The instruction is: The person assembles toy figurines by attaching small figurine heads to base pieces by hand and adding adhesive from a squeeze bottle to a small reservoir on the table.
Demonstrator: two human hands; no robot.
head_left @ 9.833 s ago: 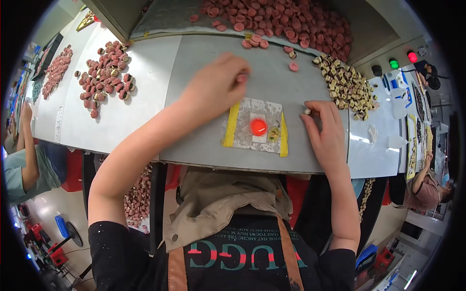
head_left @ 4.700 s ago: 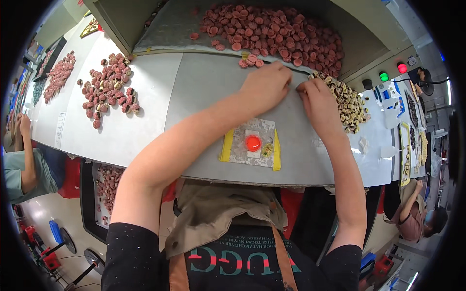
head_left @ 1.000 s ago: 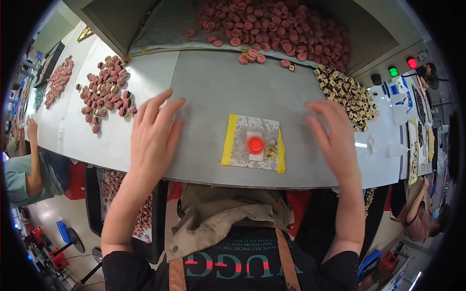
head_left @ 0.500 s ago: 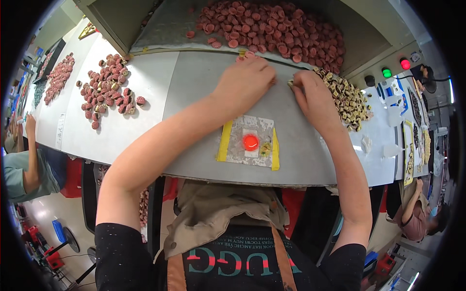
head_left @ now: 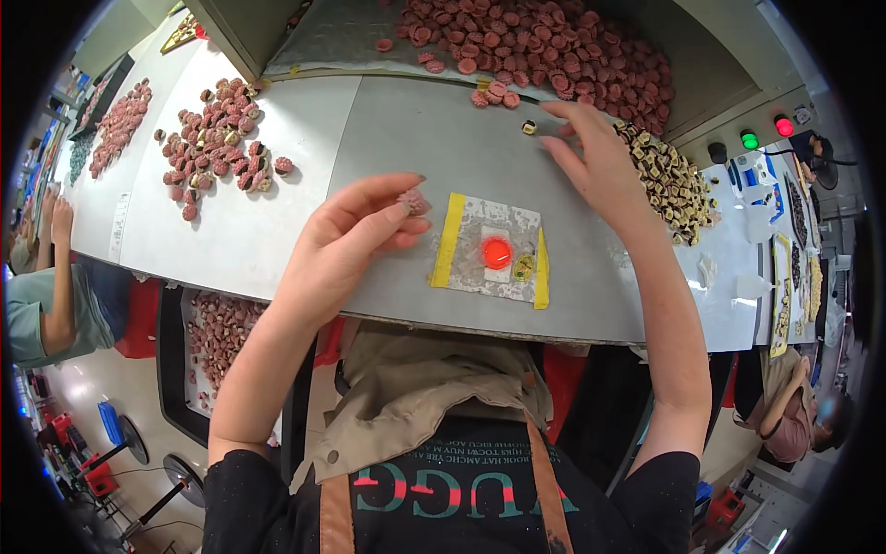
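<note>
Between the thumb and fingers of my left hand [head_left: 346, 242] is a small pink scalloped cup [head_left: 414, 201], held above the grey tabletop left of a plate. My right hand [head_left: 598, 166] is farther off, thumb and fingers apart with nothing between them. Close to its fingertips, a single small cream-and-black piece [head_left: 528, 127] lies on the table. Just beyond that piece, a few loose pink cups [head_left: 496, 93] sit at the shelf's front edge. The speckled plate [head_left: 471, 277] has yellow tape on two sides and a glowing red round button or light [head_left: 496, 253] on it.
A big heap of pink cups [head_left: 544, 46] fills the shelf ahead. Many cream-and-black pieces [head_left: 660, 185] are piled at right, beside a green lamp [head_left: 749, 139]. Joined pink-and-dark pieces [head_left: 217, 152] lie at left. A black-rimmed tray [head_left: 175, 369] sits below the table edge. Co-workers sit both sides.
My left hand has come back toward me from the shelf edge, now with a pink cup. My right hand's fingers have spread; a cream-and-black piece now shows on the table near them.
</note>
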